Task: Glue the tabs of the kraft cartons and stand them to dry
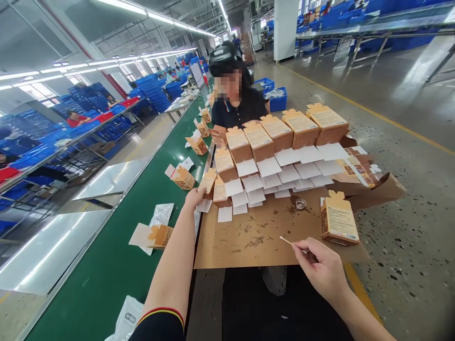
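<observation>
My right hand (pixel 318 263) is closed in a pinch on a thin cotton swab (pixel 286 240), its tip pointing left above the cardboard sheet (pixel 245 246). My left hand (pixel 195 199) reaches forward to the left edge of the cardboard, its fingers closed on a small brown carton (pixel 208 180); part of the grip is hidden. Beside that carton, brown cartons with white flaps (pixel 261 182) are stacked in rows. A small clear dish (pixel 300 204) sits on the stained cardboard. One separate carton (pixel 339 220) stands at the right, its tabbed top flap up.
A green conveyor belt (pixel 103 279) runs along my left, carrying open cartons (pixel 182 177) and silver-white pouches (pixel 161 215). Across the stack sits a co-worker (pixel 236 111) in a dark shirt. Blue crates (pixel 277 99) stand on the floor behind.
</observation>
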`<state>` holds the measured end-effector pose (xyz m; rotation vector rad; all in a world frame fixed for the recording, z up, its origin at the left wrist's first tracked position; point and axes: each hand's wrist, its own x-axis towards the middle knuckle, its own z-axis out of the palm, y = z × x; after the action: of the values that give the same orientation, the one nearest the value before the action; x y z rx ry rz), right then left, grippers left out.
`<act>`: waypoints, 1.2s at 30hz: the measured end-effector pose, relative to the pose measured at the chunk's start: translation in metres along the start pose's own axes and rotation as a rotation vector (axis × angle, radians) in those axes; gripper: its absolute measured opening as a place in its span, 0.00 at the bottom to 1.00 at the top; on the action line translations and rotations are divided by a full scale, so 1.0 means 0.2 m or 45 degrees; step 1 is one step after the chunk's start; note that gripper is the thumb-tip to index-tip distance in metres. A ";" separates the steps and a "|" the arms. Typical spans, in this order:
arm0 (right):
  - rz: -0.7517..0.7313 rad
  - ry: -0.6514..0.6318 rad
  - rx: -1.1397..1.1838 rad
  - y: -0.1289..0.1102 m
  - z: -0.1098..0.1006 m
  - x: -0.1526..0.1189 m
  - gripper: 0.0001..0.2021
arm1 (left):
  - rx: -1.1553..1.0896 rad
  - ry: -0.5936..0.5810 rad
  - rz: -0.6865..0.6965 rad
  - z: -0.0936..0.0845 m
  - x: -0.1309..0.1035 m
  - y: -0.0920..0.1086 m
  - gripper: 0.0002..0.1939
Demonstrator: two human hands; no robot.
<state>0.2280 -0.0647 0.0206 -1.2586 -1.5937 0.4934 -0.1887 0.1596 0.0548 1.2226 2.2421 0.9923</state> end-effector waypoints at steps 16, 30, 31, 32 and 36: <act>0.049 -0.095 -0.016 0.02 0.02 -0.11 0.14 | -0.987 -0.244 -0.246 -0.05 -1.20 -0.45 0.46; -0.180 -0.528 -0.159 0.06 0.55 -0.18 0.13 | -0.822 -0.217 -0.135 0.18 -1.23 -0.32 0.46; -0.183 -0.552 -0.167 0.07 0.54 -0.18 0.13 | -0.822 -0.222 -0.131 0.17 -1.24 -0.31 0.45; -0.184 -0.573 -0.176 0.07 0.54 -0.18 0.14 | -0.818 -0.229 -0.128 0.17 -1.25 -0.30 0.44; -0.160 -0.616 -0.209 0.08 0.53 -0.16 0.15 | -0.792 -0.241 -0.113 0.14 -1.28 -0.26 0.45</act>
<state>0.1409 -0.0594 -0.0506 -1.2063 -2.1416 0.6303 -0.0629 -0.0634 0.0007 0.8829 1.6380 1.3368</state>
